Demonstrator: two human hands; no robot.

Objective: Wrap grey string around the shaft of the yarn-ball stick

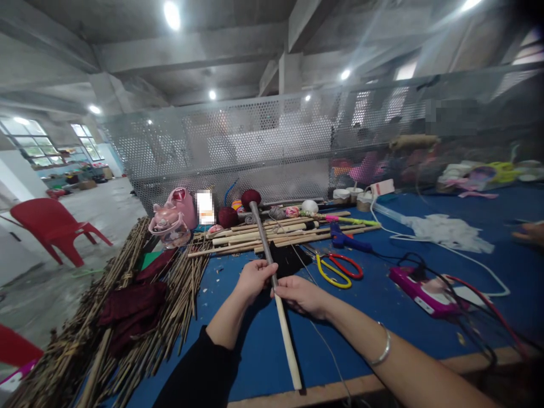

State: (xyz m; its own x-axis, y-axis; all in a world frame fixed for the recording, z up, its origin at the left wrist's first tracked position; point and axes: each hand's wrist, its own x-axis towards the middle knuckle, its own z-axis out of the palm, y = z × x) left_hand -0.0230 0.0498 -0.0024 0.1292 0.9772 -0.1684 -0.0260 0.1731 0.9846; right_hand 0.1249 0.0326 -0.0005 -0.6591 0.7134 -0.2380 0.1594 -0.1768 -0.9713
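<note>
A long wooden stick (285, 334) slants across the table in front of me, its upper part covered in grey and its lower part bare. My left hand (256, 277) has its fingers closed around the grey part. Just below, my right hand (302, 294) pinches the stick where grey meets bare wood. A dark red ball (250, 198) shows at the far end; I cannot tell whether it is fixed to the stick. Thin grey thread (325, 341) runs below my right hand toward the table's front edge. Black cloth (291, 259) lies beyond my hands.
Scissors (335, 268) with yellow and red handles and a blue glue gun (348, 241) lie right of centre. A purple power strip (419, 292) trails cables. Twigs (178, 317) and dark red cloth (134, 306) cover the left. Another person's hand (529, 233) is at the right edge.
</note>
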